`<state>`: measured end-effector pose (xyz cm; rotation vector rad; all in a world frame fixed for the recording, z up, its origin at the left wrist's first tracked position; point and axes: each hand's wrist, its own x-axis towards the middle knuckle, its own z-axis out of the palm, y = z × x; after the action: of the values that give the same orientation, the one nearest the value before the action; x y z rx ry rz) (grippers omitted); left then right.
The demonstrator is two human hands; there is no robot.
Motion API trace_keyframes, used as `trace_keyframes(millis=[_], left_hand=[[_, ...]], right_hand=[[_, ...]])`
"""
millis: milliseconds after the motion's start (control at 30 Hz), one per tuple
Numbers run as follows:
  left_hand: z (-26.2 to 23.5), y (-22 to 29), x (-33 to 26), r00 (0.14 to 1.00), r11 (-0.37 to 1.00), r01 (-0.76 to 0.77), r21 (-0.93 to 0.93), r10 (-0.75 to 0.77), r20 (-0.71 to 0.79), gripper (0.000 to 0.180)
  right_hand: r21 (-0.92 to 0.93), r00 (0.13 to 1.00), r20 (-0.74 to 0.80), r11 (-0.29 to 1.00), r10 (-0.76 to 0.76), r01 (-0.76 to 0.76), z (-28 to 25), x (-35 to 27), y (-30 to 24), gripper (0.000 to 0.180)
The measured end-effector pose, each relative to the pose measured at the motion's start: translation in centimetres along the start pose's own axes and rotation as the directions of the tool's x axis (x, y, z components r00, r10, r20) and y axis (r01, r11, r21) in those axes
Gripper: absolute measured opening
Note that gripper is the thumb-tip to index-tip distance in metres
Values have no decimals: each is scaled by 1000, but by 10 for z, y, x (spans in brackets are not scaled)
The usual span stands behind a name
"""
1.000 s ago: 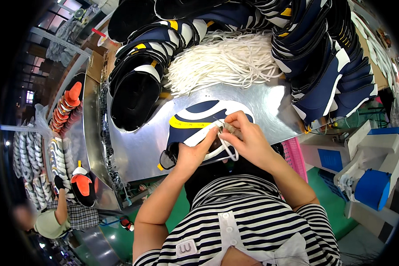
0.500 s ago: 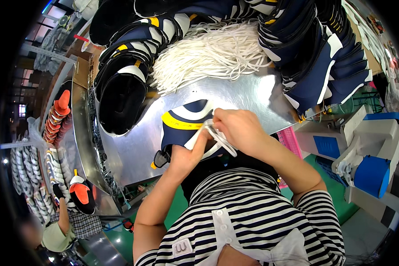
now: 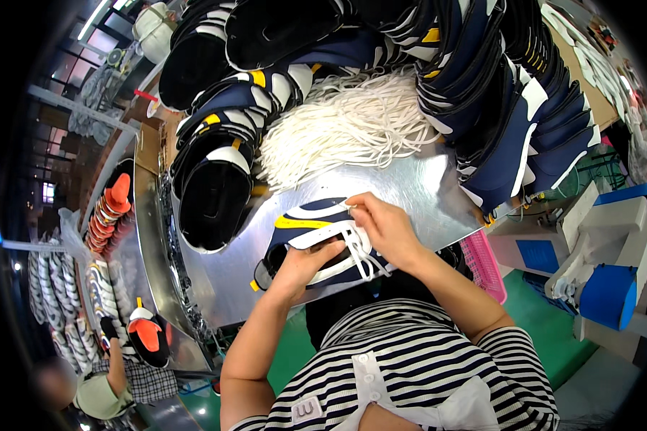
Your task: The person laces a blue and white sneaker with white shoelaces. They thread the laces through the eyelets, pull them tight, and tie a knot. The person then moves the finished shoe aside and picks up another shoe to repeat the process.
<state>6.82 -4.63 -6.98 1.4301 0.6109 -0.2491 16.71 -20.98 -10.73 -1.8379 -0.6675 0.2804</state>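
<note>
A navy, white and yellow shoe upper (image 3: pixel 298 223) lies tilted over the near edge of the metal table. My left hand (image 3: pixel 305 267) grips it at the opening, thumb on the white tongue and the other fingers hidden inside or behind. White shoelace (image 3: pixel 358 249) runs through the upper's near part and hangs in loops toward my body. Beside the eyelet edge at the upper's right end, my right hand (image 3: pixel 382 226) is closed in a pinch on a bit of lace, mostly covered by the fingertips.
Behind the upper lies a heap of white shoelaces (image 3: pixel 352 129) on the metal table (image 3: pixel 266 223). Nested navy uppers are stacked left (image 3: pixel 216 205) and right (image 3: pixel 507 161). A pink basket (image 3: pixel 484 266) and a machine with blue parts (image 3: pixel 607 294) stand right. A co-worker (image 3: pixel 104 388) is at lower left.
The upper has turned so that its opening and tongue show more. My right hand has shifted to its far right edge, and the lace now hangs in open loops instead of bunched at my fingers.
</note>
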Motion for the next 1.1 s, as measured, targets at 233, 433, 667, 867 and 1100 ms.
trace_keyframes(millis=[233,433,667,867,1100], left_hand=[[-9,8,19,996,996,83,-11,-83,-32,16],[-52,44,-84,925,708,-373,-600,331,-184,38],[-48,8,-95,754,706,-530,471,646,-120,16],[19,-18,-42,632,253,-431,866,770,89,18],[10,-20,-33,725,453,-346,822,685,-73,22]], right_hand=[[-123,991,-85,988,-107,96,11,3,7,18],[-193,988,-122,974,99,-121,12,8,10,21],[-244,982,-189,969,-2,-45,26,10,12,22],[142,993,-117,990,17,0,10,0,11,22],[142,991,131,988,37,-56,-6,-56,-17,20]])
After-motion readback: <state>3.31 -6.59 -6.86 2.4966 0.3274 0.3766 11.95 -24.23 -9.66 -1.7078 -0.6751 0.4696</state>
